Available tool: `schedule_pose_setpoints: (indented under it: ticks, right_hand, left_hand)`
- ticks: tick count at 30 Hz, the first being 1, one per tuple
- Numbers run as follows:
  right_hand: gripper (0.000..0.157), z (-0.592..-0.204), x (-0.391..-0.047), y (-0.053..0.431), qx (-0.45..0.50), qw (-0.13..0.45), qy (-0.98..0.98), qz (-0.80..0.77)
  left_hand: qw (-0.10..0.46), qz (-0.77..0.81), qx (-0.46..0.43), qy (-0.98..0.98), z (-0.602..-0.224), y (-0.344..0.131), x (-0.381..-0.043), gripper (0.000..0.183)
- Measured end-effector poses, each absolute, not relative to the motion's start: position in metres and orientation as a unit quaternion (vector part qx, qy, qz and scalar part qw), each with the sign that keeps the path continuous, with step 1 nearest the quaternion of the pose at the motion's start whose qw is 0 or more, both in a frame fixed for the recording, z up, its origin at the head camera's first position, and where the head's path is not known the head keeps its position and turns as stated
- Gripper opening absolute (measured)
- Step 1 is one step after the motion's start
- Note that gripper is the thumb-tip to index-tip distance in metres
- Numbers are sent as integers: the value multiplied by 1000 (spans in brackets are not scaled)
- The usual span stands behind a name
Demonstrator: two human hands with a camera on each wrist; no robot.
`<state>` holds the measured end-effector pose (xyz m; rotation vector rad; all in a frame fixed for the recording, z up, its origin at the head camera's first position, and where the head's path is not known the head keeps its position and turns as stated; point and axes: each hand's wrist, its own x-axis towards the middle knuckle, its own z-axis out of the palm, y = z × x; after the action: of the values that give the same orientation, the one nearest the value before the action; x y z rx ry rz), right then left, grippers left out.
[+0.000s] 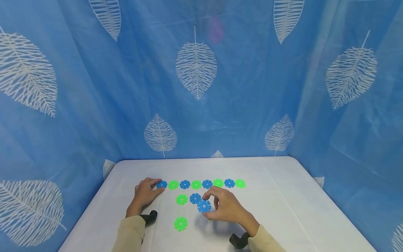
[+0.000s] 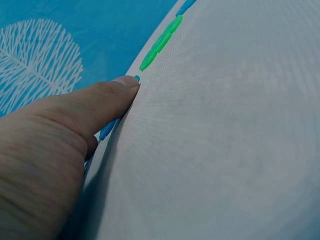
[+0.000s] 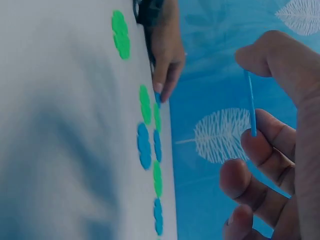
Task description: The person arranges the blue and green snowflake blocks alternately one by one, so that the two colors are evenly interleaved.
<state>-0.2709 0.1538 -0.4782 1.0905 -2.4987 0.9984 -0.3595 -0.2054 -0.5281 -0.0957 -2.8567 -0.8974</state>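
My left hand point(image 1: 146, 191) rests at the left end of a row of notched plastic discs, its thumb and index finger at the edges of a blue snowflake disc point(image 1: 162, 184). In the left wrist view its thumb point(image 2: 107, 97) covers most of that disc. Above the table, my right hand point(image 1: 227, 205) pinches another blue snowflake disc point(image 1: 204, 206) between thumb and fingertips; the right wrist view shows this held disc point(image 3: 251, 102) edge-on. Just behind it in the head view, a blue disc point(image 1: 195, 198) lies beside a green disc point(image 1: 181, 199).
The back row alternates blue and green, ending with a green disc point(image 1: 240, 183) on the right. One green disc point(image 1: 181, 224) lies nearer the front of the white-covered table point(image 1: 277, 196). A blue leaf-print curtain point(image 1: 239, 87) stands behind and at both sides.
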Motion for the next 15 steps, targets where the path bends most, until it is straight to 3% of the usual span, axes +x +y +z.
schedule_pose_setpoints:
  ticks: [15]
  right_hand:
    - [37, -461, -303, 209, 255, 193, -894, 314]
  left_hand:
    - [82, -289, -42, -953, -533, -205, -360, 53]
